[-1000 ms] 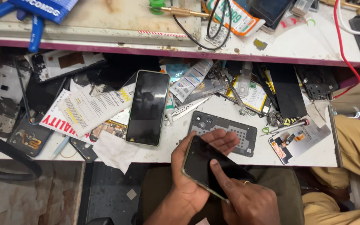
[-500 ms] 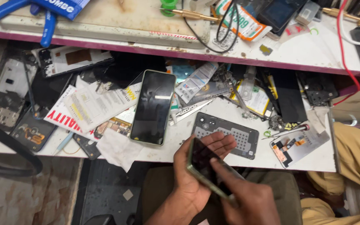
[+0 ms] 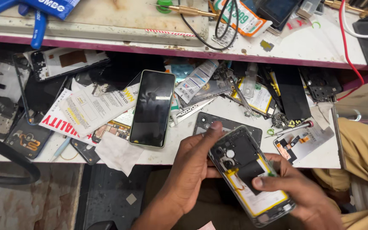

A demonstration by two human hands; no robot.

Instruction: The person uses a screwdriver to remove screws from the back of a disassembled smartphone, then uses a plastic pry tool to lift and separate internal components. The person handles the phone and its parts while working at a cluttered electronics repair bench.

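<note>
We hold an opened smartphone with its back cover off, yellow-edged battery and black circuit shields exposed (image 3: 248, 170), just below the front edge of the cluttered white surface (image 3: 320, 157). Our left hand (image 3: 192, 170) wraps its fingers around the phone's left side, the thumb resting at its top corner; our right hand (image 3: 303, 196) grips the lower right edge, the thumb pressed on the black patch over the battery. Just above the phone lies a dark grey plastic back panel (image 3: 205, 123). Further left, an intact black-screened smartphone (image 3: 152, 108) rests face up on printed white paper sheets (image 3: 90, 108). A red-handled screwdriver (image 3: 294, 127) lies to the right, near a flat black rectangular panel (image 3: 292, 91).
</note>
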